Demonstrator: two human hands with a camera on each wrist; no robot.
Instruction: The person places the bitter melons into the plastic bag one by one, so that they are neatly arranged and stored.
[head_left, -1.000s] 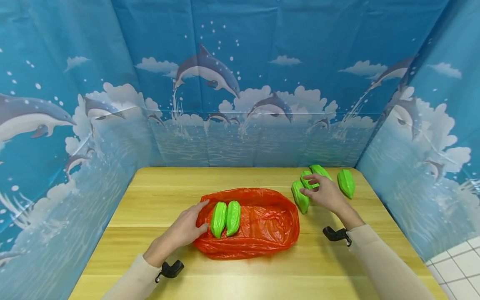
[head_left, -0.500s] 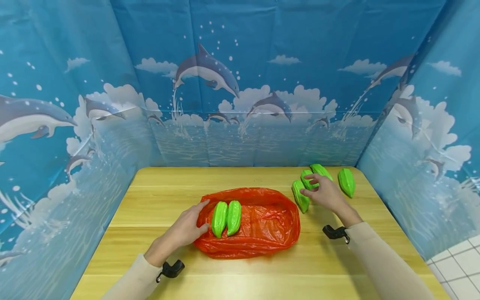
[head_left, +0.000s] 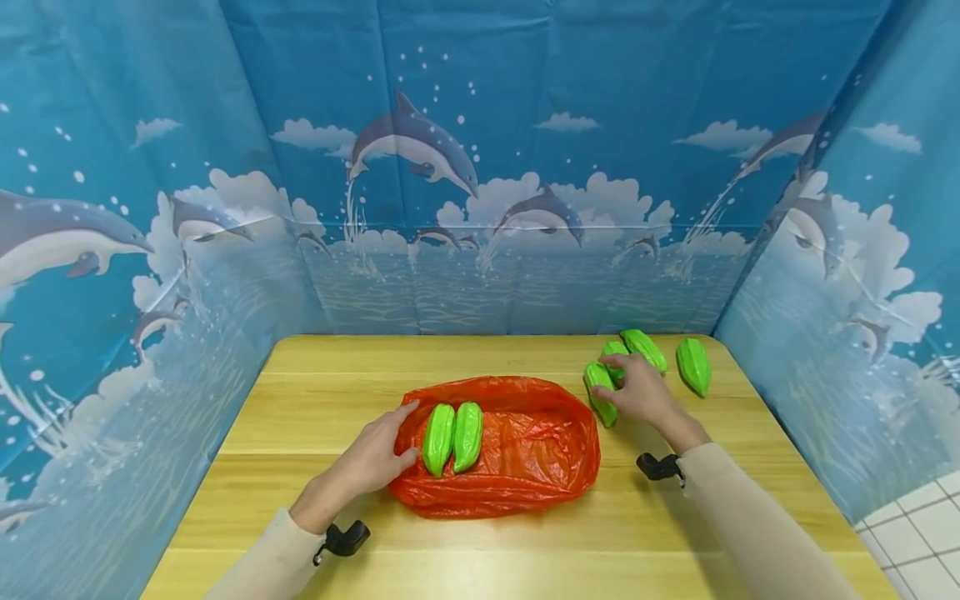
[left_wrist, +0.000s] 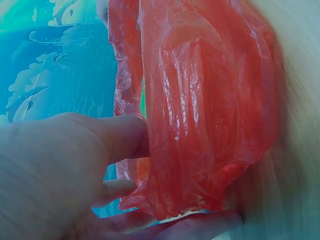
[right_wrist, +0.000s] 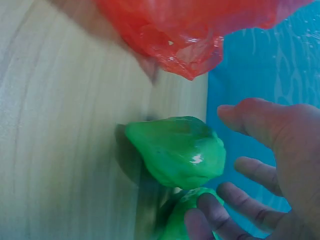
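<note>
A red plastic bag lies spread open on the table, with two green, ridged star fruits side by side in its left part. My left hand holds the bag's left end; in the left wrist view the thumb reaches inside the rim while other fingers lie outside and under it. Right of the bag, my right hand hovers with spread fingers over a star fruit. In the right wrist view this fruit shows between thumb and fingers, ungripped; the fingertips overlap a second one.
Behind the right hand lie further star fruits, one at the back edge and one apart to the right. A blue dolphin-print curtain surrounds the wooden table on three sides.
My right hand has shifted slightly left and toward me, closer over the nearest star fruit. The left hand, the bag and the fruits stay where they were.
</note>
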